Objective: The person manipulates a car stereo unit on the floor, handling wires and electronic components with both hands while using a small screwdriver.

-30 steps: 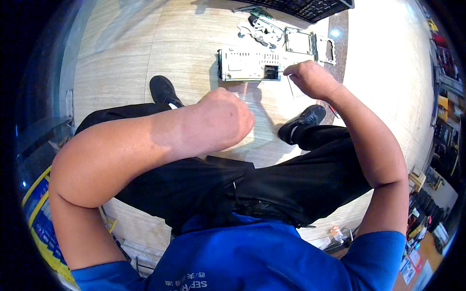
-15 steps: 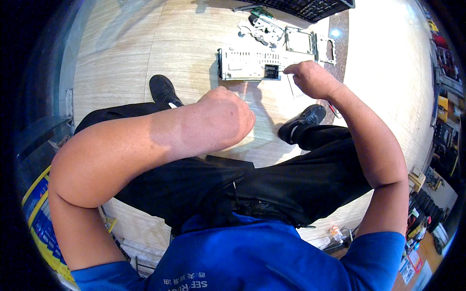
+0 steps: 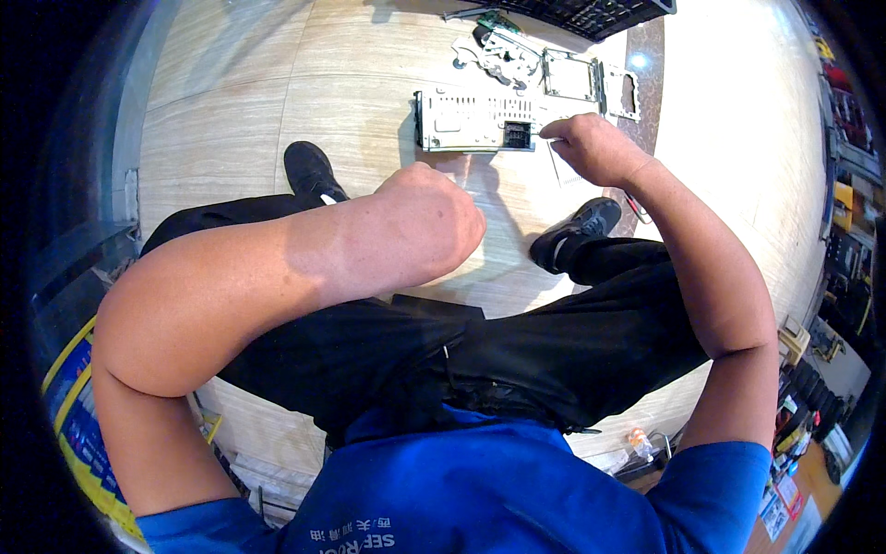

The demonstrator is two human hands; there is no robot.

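Observation:
A silver metal box (image 3: 471,120) with slotted vents and a black socket at its right corner lies on the floor ahead of me; it looks like a car stereo unit. My right hand (image 3: 595,152) is at that corner, index finger stretched toward the socket and the other fingers partly curled. Nothing shows in it. Closer to me, my left hand (image 3: 429,217) hangs in the air as a fist over the floor between my feet. Its curled fingers face away, so whatever they hold, if anything, is hidden.
Beyond the box lie metal mechanism parts (image 3: 503,60), a rectangular metal frame (image 3: 569,76) and a second plate with a cut-out (image 3: 626,92). A black plastic crate (image 3: 591,14) stands at the far edge. Shelves with tools line the right side. My shoes (image 3: 577,231) flank the floor space.
Almost nothing differs. My right hand has stirred very slightly beside the box; my left fist stays put.

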